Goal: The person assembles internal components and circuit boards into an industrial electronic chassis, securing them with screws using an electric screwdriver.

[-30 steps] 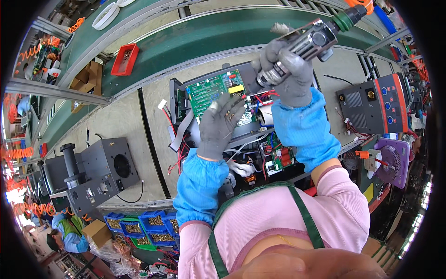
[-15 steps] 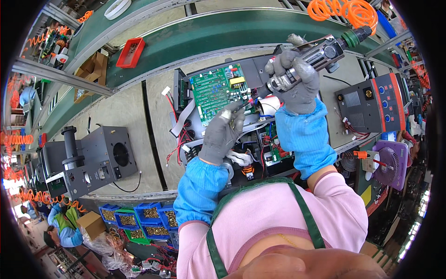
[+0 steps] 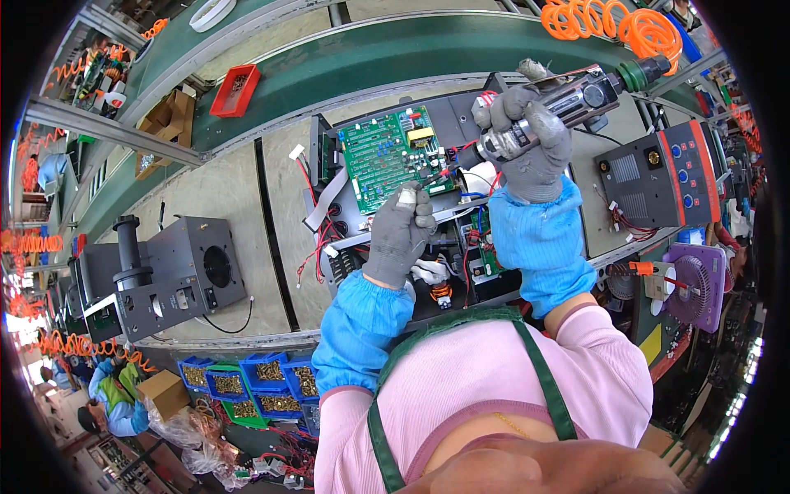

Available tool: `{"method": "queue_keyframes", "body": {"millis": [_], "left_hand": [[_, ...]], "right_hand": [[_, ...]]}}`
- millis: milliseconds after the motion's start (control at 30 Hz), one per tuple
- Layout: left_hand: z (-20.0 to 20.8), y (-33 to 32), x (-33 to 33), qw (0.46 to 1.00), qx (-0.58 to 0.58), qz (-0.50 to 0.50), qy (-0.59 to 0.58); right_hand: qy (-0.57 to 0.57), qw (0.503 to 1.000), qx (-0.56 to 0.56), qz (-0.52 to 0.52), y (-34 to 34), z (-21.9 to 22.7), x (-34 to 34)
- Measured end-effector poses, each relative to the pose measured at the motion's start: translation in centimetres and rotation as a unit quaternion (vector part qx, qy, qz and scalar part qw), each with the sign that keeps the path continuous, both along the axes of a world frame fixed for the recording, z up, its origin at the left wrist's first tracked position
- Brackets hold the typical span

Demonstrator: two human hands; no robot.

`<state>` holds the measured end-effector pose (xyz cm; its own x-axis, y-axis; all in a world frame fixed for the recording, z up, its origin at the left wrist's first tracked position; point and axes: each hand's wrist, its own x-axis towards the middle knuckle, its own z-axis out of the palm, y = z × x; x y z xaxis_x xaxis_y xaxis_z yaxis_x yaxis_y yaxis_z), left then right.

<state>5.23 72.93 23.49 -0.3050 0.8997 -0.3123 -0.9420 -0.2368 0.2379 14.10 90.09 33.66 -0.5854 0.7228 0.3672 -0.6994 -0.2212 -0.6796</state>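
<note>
My right hand, in a grey glove, is wrapped around a silver air screwdriver with a green rear end. The tool lies slanted, its bit pointing down and left at the lower right edge of a green circuit board. Close below that edge is my gloved left hand, fingers curled and pressed together near the bit; what they hold, if anything, is hidden. The board sits in an opened dark metal housing with wires and parts inside. Loose red and white wires hang at its left.
A grey machine with a red-edged panel stands right, a dark metal casing left. A red tray rests on the green conveyor. Blue bins of brass-coloured parts sit lower left. An orange coiled hose hangs at upper right.
My left hand has drawn back slightly from the bit, its fingers more curled. The screwdriver stays in my right hand, with its bit still by the board's edge. The whole view has shifted a little.
</note>
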Motion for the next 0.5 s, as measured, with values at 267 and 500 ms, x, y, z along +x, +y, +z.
{"method": "queue_keyframes", "body": {"millis": [267, 500], "left_hand": [[0.7, 0.1, 0.3, 0.976, -0.099, 0.004, 0.194], [-0.2, -0.1, -0.3, 0.886, -0.214, -0.037, 0.410]], "right_hand": [[-0.057, 0.997, 0.043, 0.006, -0.7, 0.8, 0.3], [-0.082, 0.995, 0.049, -0.027, -1.2, 0.2, 0.5]]}}
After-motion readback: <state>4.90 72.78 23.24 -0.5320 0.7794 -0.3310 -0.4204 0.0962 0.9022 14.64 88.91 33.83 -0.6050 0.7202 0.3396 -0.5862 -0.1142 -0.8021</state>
